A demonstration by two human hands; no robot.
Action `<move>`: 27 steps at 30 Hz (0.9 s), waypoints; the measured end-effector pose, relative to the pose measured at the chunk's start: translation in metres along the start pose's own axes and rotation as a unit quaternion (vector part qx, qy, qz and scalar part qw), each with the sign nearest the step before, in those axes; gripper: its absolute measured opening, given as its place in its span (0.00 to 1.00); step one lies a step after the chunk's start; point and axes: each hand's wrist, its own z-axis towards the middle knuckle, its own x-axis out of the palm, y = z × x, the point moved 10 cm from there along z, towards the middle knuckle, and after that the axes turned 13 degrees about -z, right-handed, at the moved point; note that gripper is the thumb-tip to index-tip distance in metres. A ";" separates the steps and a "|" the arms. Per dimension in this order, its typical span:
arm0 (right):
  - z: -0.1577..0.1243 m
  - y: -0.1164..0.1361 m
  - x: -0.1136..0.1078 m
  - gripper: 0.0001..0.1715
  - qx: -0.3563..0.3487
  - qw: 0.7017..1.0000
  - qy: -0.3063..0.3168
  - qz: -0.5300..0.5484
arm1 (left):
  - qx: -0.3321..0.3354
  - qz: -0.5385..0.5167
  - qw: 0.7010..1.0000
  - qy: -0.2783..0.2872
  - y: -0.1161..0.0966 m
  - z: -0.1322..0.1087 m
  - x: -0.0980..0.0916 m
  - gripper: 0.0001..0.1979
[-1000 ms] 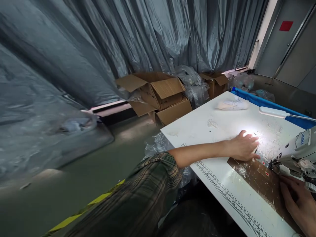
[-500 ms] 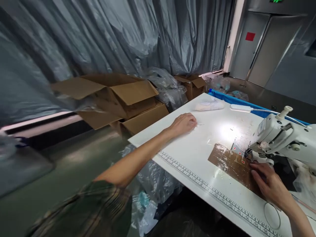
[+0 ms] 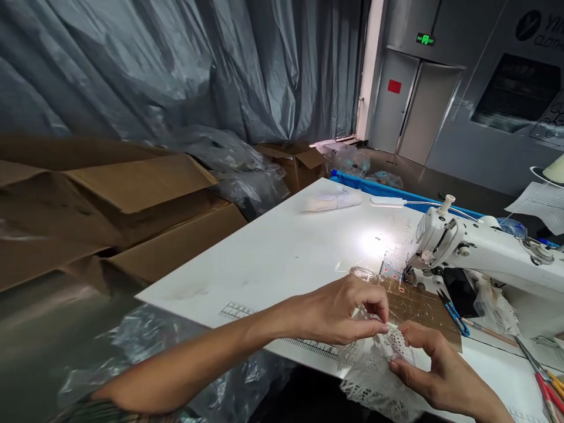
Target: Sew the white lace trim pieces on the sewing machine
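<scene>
A piece of white lace (image 3: 381, 376) hangs over the table's front edge, held up by both hands. My left hand (image 3: 352, 311) pinches its upper edge between thumb and fingers. Just to the right, my right hand (image 3: 429, 358) grips the lace's side, thumb in front. Behind the hands lies a brown taped board (image 3: 423, 302) on the white table (image 3: 264, 252). The white sewing machine (image 3: 480, 241) stands beyond it at the right, its needle area near the board's far edge.
Blue thread snips (image 3: 453, 314) and a black phone (image 3: 460, 288) lie beside the machine. Red-handled scissors (image 3: 546, 388) are at the right edge. A wrapped white bundle (image 3: 332, 201) and a lamp (image 3: 388, 201) sit at the back. Cardboard boxes (image 3: 145, 182) stand left.
My left hand has come from the table's far left to the front, beside my right. My right hand has left the board. Both now hold white lace. The view has turned right.
</scene>
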 end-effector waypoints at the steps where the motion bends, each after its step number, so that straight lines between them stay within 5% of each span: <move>1: -0.004 -0.004 0.000 0.16 0.012 1.000 0.007 0.025 | -0.010 0.000 1.000 -0.002 0.002 -0.001 -0.002 0.08; 8: 0.004 -0.057 -0.005 0.28 0.124 0.978 0.007 0.169 | -0.107 0.050 0.993 -0.005 0.061 0.010 -0.007 0.11; 11: 0.013 -0.098 -0.027 0.26 0.219 0.969 -0.072 0.083 | -0.161 0.120 0.979 -0.012 0.099 0.023 -0.011 0.10; 14: 0.015 -0.123 -0.051 0.18 0.283 0.948 -0.144 -0.025 | -0.137 0.256 0.957 -0.013 0.120 0.035 -0.014 0.11; 17: 0.015 -0.133 -0.063 0.17 0.305 0.936 -0.165 -0.066 | -0.032 0.335 0.941 -0.019 0.117 0.040 -0.008 0.09; 21: 0.007 -0.135 -0.071 0.20 0.315 0.928 -0.168 -0.110 | 0.087 0.271 0.956 0.071 0.104 0.031 0.016 0.10; 27: 0.001 -0.134 -0.079 0.18 0.280 0.932 -0.203 -0.112 | 0.062 0.253 0.960 0.103 0.102 0.027 0.021 0.16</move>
